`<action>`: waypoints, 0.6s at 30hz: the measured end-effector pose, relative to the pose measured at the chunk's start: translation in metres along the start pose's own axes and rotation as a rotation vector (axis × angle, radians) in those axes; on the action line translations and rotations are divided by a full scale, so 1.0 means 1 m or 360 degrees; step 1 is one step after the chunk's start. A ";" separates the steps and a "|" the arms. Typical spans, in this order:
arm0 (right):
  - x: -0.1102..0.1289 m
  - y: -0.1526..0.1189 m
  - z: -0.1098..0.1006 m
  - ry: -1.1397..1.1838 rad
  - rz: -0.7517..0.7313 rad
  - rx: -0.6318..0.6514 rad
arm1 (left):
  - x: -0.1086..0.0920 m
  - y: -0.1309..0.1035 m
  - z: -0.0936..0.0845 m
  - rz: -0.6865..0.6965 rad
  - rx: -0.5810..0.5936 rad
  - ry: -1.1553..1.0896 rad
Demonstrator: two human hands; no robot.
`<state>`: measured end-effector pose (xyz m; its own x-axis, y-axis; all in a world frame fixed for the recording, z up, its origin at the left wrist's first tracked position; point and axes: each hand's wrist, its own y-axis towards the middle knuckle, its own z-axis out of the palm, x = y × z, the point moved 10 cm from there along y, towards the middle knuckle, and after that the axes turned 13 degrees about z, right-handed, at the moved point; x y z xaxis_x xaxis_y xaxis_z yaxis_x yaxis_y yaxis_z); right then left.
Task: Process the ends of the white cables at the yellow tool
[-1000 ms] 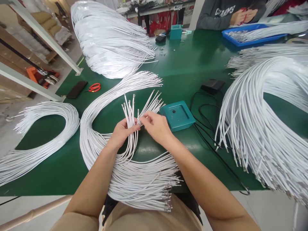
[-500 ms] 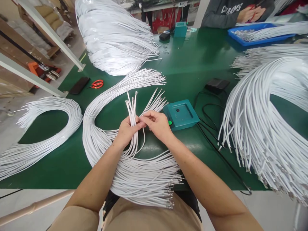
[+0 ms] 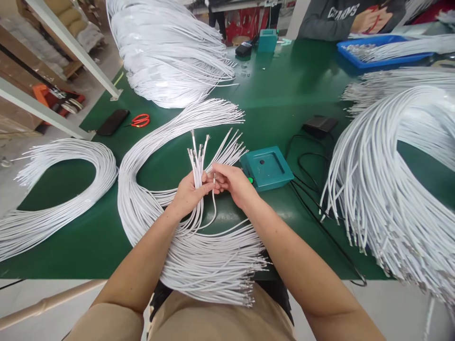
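My left hand (image 3: 189, 193) is closed round a small bunch of white cables (image 3: 197, 163), whose bare metal ends point up. Between its thumb and fingers stands the tip of a single cable (image 3: 214, 201), which curves down from there. My right hand (image 3: 232, 182) is right beside that tip with its fingers curled; whether they pinch anything is hidden. A large curved bundle of white cables (image 3: 133, 189) lies under and around my hands, its lower ends fanning out near the table's front edge. Just right of my right hand is a teal box (image 3: 267, 168) with a green button.
White cable bundles lie at the left (image 3: 101, 175), the back (image 3: 170, 52) and the right (image 3: 359, 180) of the green table (image 3: 305, 222). Red scissors (image 3: 140, 120), a dark phone (image 3: 113, 122), a black pedal (image 3: 320, 126) and a blue tray (image 3: 350, 58) are farther off, near another person.
The single cable's tip now stands up between my hands, and my right fingers have curled in behind it. The bunch's ends have spread a little. The view has shifted slightly.
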<state>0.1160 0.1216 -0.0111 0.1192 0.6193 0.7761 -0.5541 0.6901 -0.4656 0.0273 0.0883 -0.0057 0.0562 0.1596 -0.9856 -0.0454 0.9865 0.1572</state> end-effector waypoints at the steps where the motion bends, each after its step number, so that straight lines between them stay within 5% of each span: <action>1: -0.001 0.000 0.001 -0.0019 0.0008 0.0008 | -0.001 0.000 0.001 0.0010 0.0011 0.0025; 11: -0.009 0.001 0.007 0.0188 0.0149 0.0312 | 0.000 0.000 -0.008 -0.0027 -0.0106 -0.0017; 18: 0.009 -0.007 -0.004 -0.0041 -0.0144 -0.0039 | 0.001 0.000 -0.013 0.0004 -0.0091 0.0012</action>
<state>0.1243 0.1235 -0.0023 0.1466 0.5446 0.8258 -0.5217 0.7518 -0.4032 0.0142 0.0882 -0.0076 0.0484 0.1616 -0.9857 -0.1026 0.9824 0.1561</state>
